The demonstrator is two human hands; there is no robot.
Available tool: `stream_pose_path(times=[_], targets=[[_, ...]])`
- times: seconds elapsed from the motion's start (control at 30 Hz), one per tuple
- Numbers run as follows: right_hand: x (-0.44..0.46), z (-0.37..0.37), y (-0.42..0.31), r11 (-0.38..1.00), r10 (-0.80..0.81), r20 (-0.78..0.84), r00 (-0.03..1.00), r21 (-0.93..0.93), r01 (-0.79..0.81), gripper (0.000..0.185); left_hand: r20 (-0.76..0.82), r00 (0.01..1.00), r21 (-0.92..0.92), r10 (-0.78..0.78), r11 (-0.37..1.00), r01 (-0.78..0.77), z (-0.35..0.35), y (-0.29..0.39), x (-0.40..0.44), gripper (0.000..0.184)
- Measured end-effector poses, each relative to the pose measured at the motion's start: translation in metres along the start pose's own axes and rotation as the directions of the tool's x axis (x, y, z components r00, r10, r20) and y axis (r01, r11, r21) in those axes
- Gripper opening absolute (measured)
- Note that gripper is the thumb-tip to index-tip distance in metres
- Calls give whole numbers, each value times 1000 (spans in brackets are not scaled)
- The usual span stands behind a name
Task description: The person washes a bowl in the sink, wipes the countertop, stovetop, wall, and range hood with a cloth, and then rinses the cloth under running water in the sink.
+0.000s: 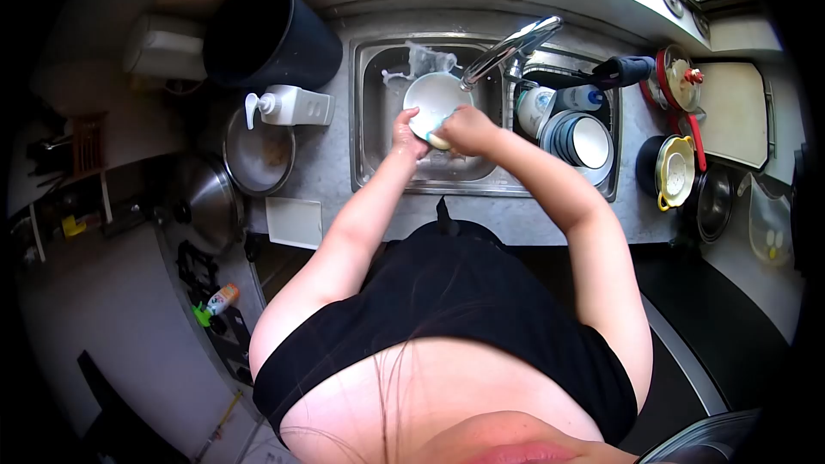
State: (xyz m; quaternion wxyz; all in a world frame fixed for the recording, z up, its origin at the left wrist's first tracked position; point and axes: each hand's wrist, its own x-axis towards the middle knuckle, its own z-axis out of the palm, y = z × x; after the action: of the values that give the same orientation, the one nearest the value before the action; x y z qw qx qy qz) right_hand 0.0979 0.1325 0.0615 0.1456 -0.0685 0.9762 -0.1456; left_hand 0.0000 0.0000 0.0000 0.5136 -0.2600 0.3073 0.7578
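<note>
Over the left basin of the steel sink [364, 120] I hold a white bowl [436, 94], tilted so its inside faces up toward me. My left hand [408, 135] grips the bowl's left rim, thumb on the inside. At the lower right rim, my right hand [467, 131] is closed around a sponge [438, 143], of which only a pale yellow and bluish edge shows. The sponge presses against the bowl. White suds [428, 60] lie in the basin behind the bowl. A chrome faucet [516, 47] reaches over the bowl from the right.
Stacked bowls [590, 142] and a white cup [534, 110] fill the right basin. A white pump bottle [296, 106], a large dark bin [273, 34] and a steel bowl [258, 155] stand left. Right are a red-rimmed lidded pot [679, 77], a yellow colander [676, 170] and a cutting board [730, 112].
</note>
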Motion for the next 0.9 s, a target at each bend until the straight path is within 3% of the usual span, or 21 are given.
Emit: stream_pose_path(times=[0.07,0.17,0.23,0.3,0.37,0.4,0.43,0.47,0.5,0.53,0.57,0.63,0.67,0.8,0.9], targets=[[-2,1,19,961,-216,25,976,-171,218,10,179,984,66,-6,998,-6,-9,11,3,65],[-6,0,-13,997,78,-14,997,1,-78,12,70,994,-54,78,996,-74,-9,-18,13,61],[14,5,-30,947,231,-247,941,277,-160,15,88,995,-34,41,999,-39,-4,-7,11,60],[-1,-16,-28,920,258,-90,962,327,-216,25,78,996,38,-38,999,35,17,-8,-12,61],[0,-17,0,879,172,21,985,448,-164,39,218,971,171,-97,983,60,16,9,-16,71],[-4,-25,10,817,128,85,988,555,-154,45,212,953,174,-214,968,179,16,18,-22,74],[-4,-34,15,714,131,131,983,676,-185,46,206,922,177,-328,939,295,16,24,-26,79],[-4,-31,22,518,159,181,971,821,-238,47,186,909,250,-373,913,323,8,24,-21,84],[-5,-26,29,293,173,234,957,915,-276,49,164,895,322,-414,880,348,0,23,-15,89],[-8,-19,28,-56,175,244,954,970,-238,57,219,877,227,-427,897,380,0,22,-15,79],[-13,-12,29,-261,129,223,966,948,-184,71,276,858,130,-433,901,413,-1,20,-15,70],[-20,-2,23,-525,85,110,990,849,-50,74,263,895,131,-359,933,336,-10,19,-4,58],[-19,12,22,-619,43,19,999,785,12,75,260,920,118,-294,955,272,-15,18,2,56],[-26,38,6,-846,200,-7,980,503,177,63,189,976,96,-103,992,86,-20,17,5,50],[-18,55,2,-724,591,171,788,544,425,55,71,995,173,64,982,-75,-24,28,9,43]])
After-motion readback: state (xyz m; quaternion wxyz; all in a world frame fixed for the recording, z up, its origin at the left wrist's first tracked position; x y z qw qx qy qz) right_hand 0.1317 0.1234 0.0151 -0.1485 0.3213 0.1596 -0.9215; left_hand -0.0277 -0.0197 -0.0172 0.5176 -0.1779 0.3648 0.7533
